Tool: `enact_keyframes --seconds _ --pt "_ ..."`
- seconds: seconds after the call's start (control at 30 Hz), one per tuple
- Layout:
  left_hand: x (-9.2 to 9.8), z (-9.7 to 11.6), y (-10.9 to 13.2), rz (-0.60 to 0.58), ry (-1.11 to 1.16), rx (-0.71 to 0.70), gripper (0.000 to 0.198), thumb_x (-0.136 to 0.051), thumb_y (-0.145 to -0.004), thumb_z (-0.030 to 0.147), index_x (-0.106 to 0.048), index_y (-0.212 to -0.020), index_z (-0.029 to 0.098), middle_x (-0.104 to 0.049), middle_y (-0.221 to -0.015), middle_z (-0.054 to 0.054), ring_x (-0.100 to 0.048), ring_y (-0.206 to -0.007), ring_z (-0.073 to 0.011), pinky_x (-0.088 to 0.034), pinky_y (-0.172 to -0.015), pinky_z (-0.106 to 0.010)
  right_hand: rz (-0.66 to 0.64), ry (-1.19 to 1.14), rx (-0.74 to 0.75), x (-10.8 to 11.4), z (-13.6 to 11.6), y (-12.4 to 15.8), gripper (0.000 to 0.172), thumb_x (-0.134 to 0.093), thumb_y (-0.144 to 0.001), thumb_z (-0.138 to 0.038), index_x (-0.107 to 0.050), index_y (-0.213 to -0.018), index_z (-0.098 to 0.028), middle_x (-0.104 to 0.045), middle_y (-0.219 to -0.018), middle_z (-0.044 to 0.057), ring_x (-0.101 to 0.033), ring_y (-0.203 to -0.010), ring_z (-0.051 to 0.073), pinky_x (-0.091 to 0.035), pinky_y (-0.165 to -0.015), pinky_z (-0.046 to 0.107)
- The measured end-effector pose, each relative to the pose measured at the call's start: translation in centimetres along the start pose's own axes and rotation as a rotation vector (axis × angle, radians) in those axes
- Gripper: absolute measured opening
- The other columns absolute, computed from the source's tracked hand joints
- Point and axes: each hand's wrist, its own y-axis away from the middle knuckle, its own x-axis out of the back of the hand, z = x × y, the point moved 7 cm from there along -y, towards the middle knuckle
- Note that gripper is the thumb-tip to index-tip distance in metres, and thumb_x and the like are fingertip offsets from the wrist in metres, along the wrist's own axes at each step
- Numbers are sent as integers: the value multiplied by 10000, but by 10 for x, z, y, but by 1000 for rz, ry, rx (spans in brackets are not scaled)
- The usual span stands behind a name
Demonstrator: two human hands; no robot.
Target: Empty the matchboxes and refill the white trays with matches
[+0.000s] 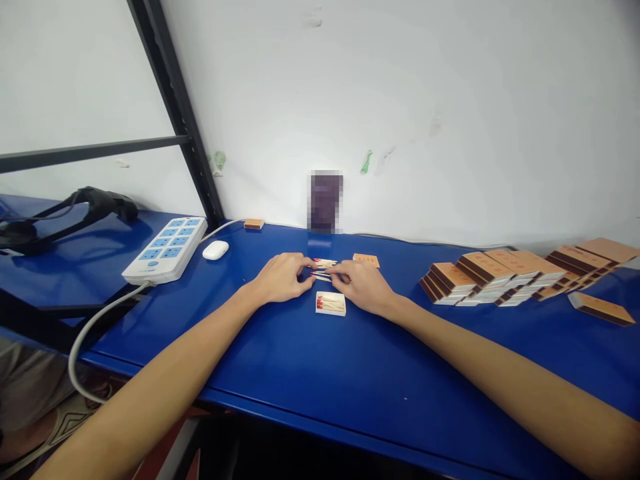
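Note:
Red-tipped matches (323, 275) lie between my two hands on the blue table. My left hand (284, 279) is at their head end, thumb and index finger bent around the heads. From the other side, the fingers of my right hand (364, 287) press on the plain ends. A few more matches (326, 263) lie just behind my fingertips. In front of my hands sits a white matchbox tray (331, 312) with several matches in it, red heads to the left. An orange matchbox sleeve (367, 259) lies behind my right hand, partly covered by it.
Several stacked matchboxes (493, 270) stand on the right, with a single matchbox (603, 309) beside them. Another matchbox (254, 224) is near the wall. To the left are a white earbud case (215, 250), a power strip (167, 250) and a black shelf post (187, 127).

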Motion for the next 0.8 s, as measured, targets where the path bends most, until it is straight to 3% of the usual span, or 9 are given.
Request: enact_keyframes --seconds 0.3,0.47,0.8 --pt "-2 0 -1 -8 2 -32 235 -551 -873 332 -711 -992 207 -629 -755 -10 -573 -674 -152 -387 -599 -272 1 -76 -56 3 5 -1 269 -495 -894 -194 -740 -1005 -178 -634 -628 -5 -545 -574 137 -384 -561 252" --pt "-1 -3 0 -13 -48 11 327 -559 -867 382 -690 -1115 214 -650 -827 -28 -602 -726 -172 -411 -627 -282 15 -23 -88 6 2 1 301 -492 -889 -184 -723 -1082 -163 -689 -757 32 -576 -639 149 -397 -614 268" --pt "0 -2 0 -46 -97 9 356 -531 -876 421 -704 -1120 230 -652 -853 -40 -602 -728 -184 -383 -594 -285 -3 44 -86 6 -1 2 326 -476 -904 -190 -725 -1113 -195 -728 -889 47 -608 -705 157 -390 -638 266"
